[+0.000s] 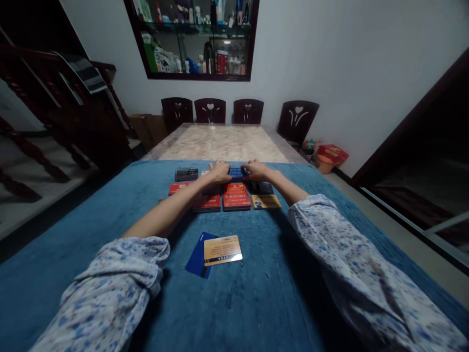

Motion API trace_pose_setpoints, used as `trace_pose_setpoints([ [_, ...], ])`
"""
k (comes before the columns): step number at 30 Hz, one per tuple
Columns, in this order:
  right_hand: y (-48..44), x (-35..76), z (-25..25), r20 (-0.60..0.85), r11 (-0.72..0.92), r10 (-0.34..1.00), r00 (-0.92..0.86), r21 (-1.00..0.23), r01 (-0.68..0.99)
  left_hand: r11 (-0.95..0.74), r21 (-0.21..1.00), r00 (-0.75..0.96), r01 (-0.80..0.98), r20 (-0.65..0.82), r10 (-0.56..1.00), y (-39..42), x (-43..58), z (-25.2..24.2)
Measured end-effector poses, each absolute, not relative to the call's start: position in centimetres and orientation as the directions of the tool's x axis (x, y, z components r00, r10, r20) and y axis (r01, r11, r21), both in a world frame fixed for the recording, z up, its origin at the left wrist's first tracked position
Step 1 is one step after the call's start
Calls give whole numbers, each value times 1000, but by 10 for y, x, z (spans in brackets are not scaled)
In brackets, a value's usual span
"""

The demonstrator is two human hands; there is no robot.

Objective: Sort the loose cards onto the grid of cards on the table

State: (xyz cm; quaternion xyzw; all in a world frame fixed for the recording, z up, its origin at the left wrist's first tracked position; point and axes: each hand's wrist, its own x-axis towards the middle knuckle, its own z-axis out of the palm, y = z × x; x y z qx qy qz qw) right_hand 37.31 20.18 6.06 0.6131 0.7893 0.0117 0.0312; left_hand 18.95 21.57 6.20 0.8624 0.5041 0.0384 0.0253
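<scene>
At the far row of card stacks, a stack of blue cards (236, 173) lies between my two hands. My left hand (220, 172) is against its left end, fingers bent. On the opposite end, the fingers of my right hand (256, 171) curl at its edge. A pale card partly shows behind my left hand. Nearer to me are a red card stack (236, 201), another red stack (208, 203) partly under my left forearm, and a yellow card stack (266, 202). A dark stack (261, 187) sits below my right hand.
A gold card (223, 250) overlaps a blue card (200, 256) on the blue cloth (249, 313) near me. Farther left are a dark card stack (186, 174) and a red one (179, 187). Beyond the cloth, the marble tabletop (227, 139) reaches several chairs (210, 111).
</scene>
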Motion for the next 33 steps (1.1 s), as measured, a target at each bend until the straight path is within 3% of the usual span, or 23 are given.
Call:
trace_pose_setpoints([
  [13,218,368,61,-95,326,943,-318,89,941,-475,63,478,878,-63,876,229,191,61],
  [33,225,370,55,-108,335,940,-325,90,938,-520,30,521,854,-75,851,237,187,56],
])
